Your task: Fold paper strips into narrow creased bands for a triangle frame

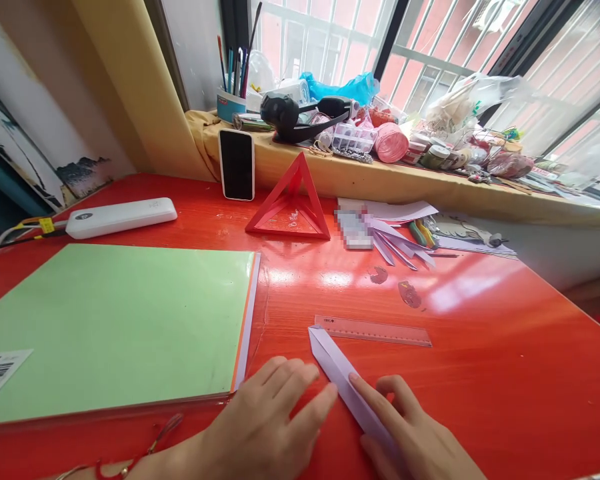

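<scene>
A folded strip of light purple paper (341,375) slants across the red table, its pointed far end close to a clear ruler (375,331). My right hand (414,427) grips the near part of the strip, index finger along its upper face and thumb at the lower left. To the left of the strip is my left hand (275,417), palm down with loosely stretched fingers; its index fingertip comes up to the paper's edge, and I cannot tell whether it touches. The strip's near end is hidden under my right hand.
A stack of green paper (125,320) covers the table's left side. Behind stand a red triangular pyramid frame (303,193), a phone (237,165) and a white power strip (123,218). Purple paper pieces (403,212) lie back right. The cloth-covered sill (300,157) is crowded.
</scene>
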Motion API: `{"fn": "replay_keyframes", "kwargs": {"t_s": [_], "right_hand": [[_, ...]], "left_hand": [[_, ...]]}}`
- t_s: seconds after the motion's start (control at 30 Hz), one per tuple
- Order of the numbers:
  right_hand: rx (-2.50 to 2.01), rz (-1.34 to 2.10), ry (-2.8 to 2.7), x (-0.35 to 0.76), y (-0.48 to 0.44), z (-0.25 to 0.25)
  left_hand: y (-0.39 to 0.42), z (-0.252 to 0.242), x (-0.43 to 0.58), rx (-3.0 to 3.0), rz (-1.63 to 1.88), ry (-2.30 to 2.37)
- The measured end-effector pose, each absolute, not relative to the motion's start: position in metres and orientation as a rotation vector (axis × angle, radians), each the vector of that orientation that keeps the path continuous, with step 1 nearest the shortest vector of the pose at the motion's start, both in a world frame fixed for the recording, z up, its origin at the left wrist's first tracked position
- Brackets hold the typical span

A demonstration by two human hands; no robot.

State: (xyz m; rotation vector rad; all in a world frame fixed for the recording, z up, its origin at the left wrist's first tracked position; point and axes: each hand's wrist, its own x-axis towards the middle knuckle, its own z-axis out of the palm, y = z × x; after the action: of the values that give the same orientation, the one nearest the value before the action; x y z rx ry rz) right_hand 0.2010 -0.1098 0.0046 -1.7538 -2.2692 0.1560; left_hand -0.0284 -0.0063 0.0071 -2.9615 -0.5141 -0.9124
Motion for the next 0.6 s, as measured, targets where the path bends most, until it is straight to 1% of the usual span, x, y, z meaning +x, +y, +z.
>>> {"fn": "replay_keyframes", "kwargs": {"t_s": [0.13,0.27,0.43,0.6], "right_hand": [[-1.723,0.404,-2.03,0.184,-0.103,0.006],[-1.664,0.58,-1.708,0.177,-0.097,0.018],[-1.672,0.529,-1.396,0.166,-0.106,0.005],[-1.727,0.446,-1.422,0.158,-0.126,-0.019]], "left_hand": [[-0.017,0.004,-0.03,-3.156,-0.841,-0.414],[-0.016,0.007,-0.035,-3.203,-0.92,-0.399],[-0.01,0.014,-0.038,-3.342,-0.942,-0.352],[-0.009,0.003,-0.031,-3.354,-1.156,-0.501]]}}
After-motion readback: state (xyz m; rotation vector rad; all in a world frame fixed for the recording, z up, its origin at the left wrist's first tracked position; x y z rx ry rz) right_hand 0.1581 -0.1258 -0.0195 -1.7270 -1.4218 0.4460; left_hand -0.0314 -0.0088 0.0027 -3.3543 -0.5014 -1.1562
